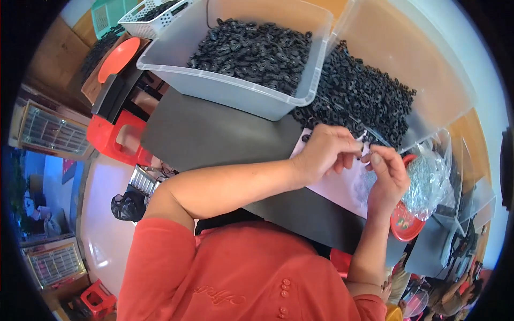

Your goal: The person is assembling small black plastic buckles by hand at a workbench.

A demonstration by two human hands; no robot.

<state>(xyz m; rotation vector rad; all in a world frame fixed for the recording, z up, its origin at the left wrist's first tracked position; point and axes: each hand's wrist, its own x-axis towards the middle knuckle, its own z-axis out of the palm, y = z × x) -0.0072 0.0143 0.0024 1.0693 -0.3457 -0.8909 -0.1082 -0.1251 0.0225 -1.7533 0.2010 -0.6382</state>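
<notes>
Over a pale sheet [334, 191] on the dark table, my left hand [326, 152] and my right hand [386, 174] meet fingertip to fingertip. Both are closed in a pinch, and whatever is between the fingers is too small and covered to name. Just beyond them spreads a heap of small black plastic parts [364, 85]. One loose black part [305, 138] lies at the sheet's far left corner. Beside my right hand sits a clear plastic bag [425, 184] of fine silvery pieces, partly over a red dish [405, 227].
A large translucent bin [230, 96] full of black parts stands at the far middle of the table [214, 128]. To its left are a white basket [152, 20] and a red stool [120, 139]. Clear containers [471, 200] stand at right; people sit beyond, lower right.
</notes>
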